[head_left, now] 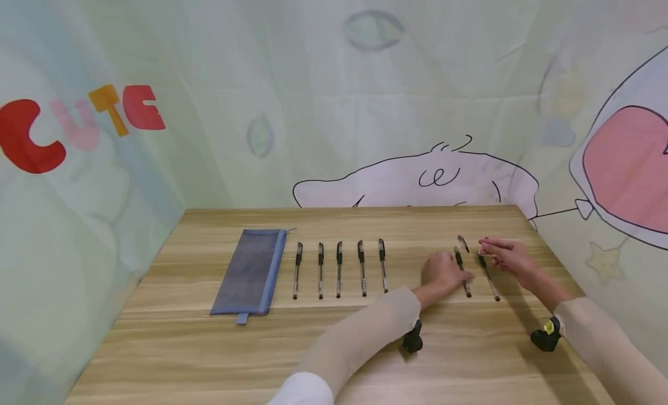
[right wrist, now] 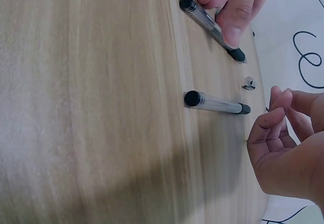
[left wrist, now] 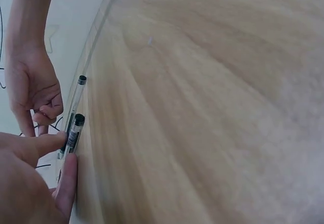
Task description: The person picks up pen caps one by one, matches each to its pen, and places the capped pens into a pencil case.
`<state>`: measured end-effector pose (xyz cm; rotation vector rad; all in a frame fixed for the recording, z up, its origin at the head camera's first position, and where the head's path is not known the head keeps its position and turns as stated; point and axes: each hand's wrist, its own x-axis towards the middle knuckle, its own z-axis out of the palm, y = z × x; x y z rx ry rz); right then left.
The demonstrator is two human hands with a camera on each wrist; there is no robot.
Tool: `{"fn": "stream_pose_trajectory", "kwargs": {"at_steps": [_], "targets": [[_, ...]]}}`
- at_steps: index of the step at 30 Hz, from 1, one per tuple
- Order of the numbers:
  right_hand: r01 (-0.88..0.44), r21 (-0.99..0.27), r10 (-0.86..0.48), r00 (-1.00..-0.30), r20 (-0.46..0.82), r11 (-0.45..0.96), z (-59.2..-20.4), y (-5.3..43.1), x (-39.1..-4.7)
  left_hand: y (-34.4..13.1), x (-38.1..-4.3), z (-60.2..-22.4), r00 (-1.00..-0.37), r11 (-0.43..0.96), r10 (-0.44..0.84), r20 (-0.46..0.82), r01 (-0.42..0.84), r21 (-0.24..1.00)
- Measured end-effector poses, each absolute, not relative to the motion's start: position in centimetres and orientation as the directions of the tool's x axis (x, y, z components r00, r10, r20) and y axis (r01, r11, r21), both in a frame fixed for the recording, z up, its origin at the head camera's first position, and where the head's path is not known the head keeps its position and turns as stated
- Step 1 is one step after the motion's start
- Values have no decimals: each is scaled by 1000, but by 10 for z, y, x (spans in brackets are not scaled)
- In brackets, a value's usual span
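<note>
In the head view, my left hand (head_left: 442, 271) is at a black-gripped pen (head_left: 462, 271) lying on the table. Its thumb and index finger pinch the barrel, which also shows as a clear pen (left wrist: 75, 133) in the left wrist view. To the right, another pen (head_left: 489, 275) lies slanted, its black grip end near my right hand (head_left: 508, 257). The right fingertips are drawn together with the thumb just above the table; whether something small sits between them is hidden. A loose pen cap (right wrist: 249, 84) lies beyond the two pens.
Several capped black pens (head_left: 339, 268) lie side by side in a row left of my hands. Farther left is a blue mesh zip pouch (head_left: 245, 271), lying flat. The wooden table (head_left: 219, 358) ends at a printed curtain (head_left: 313, 103) behind.
</note>
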<state>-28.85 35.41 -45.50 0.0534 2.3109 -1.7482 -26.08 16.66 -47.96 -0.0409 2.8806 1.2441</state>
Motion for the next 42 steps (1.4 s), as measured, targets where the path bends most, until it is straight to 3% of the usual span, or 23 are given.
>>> {"fn": "stream_pose_trajectory", "kwargs": {"at_steps": [15,21,26,32,37,42], "targets": [[161,-943,-133,-969,-206,290,-453,345,-295,141,-265,-470,-999,620,43,-30,3,784],[165,-939,-128,-969,-211,301,-450,344,-296,123,-259,-463,-982,300,78,-170,-139,944],[140,-925,-142,-969,-201,354,-449,345,-298,96,-248,-455,-960,118,153,-235,-218,969],[109,-901,-164,-967,-193,419,-450,351,-303,42,-239,-447,-949,93,238,-207,-190,977],[69,-889,-189,-967,-171,452,-448,359,-309,-6,-232,-443,-949,108,239,-206,-185,977],[9,-813,-188,-971,-145,583,-448,364,-312,-44,-217,-445,-942,108,230,-245,-225,968]]}}
